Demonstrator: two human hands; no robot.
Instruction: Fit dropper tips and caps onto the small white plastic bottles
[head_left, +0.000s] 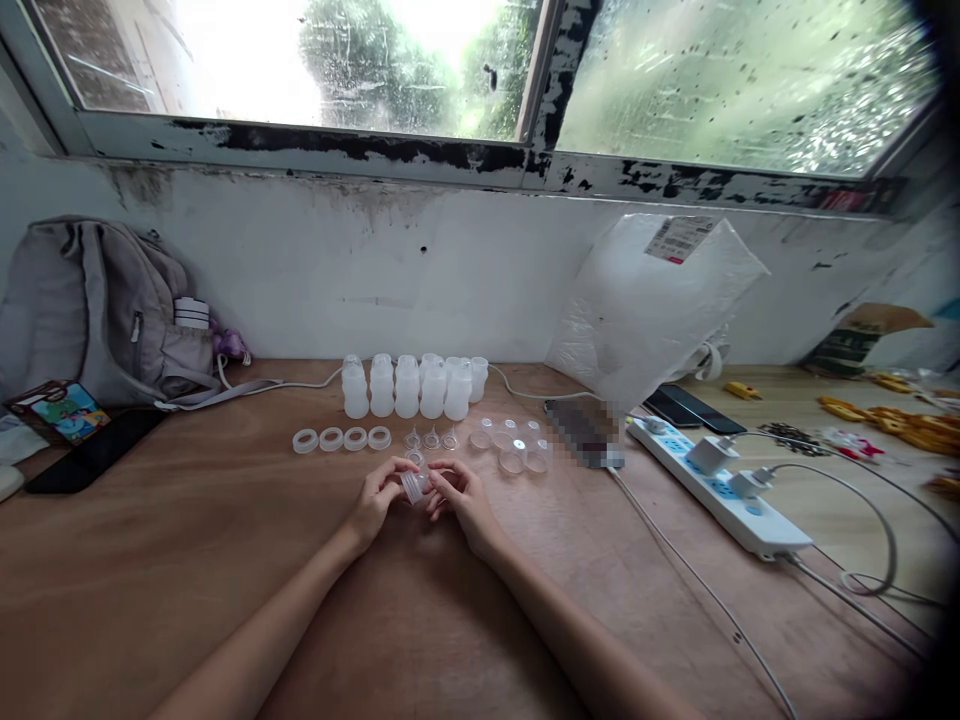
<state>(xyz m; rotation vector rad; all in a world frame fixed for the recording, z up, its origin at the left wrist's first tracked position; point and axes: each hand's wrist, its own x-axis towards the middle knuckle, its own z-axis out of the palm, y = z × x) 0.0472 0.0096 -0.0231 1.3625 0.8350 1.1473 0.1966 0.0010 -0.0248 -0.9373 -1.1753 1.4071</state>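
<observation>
Between both hands, just above the table, is a translucent screw ring of a baby bottle, tilted, with a clear teat seeming to poke out of its far side. The fingers of my left hand pinch it from the left. From the right, my right hand grips it with thumb and fingertips. Beyond the hands stand a few clear teats. More screw rings lie in a row to the left, and several clear domed caps are grouped to the right. Behind them, milky baby bottles stand upright, some with caps on.
A grey backpack and a black phone are at the left. To the right lie a blurred-out device with a cable, a power strip with chargers, and dark phones. A plastic bag leans against the wall.
</observation>
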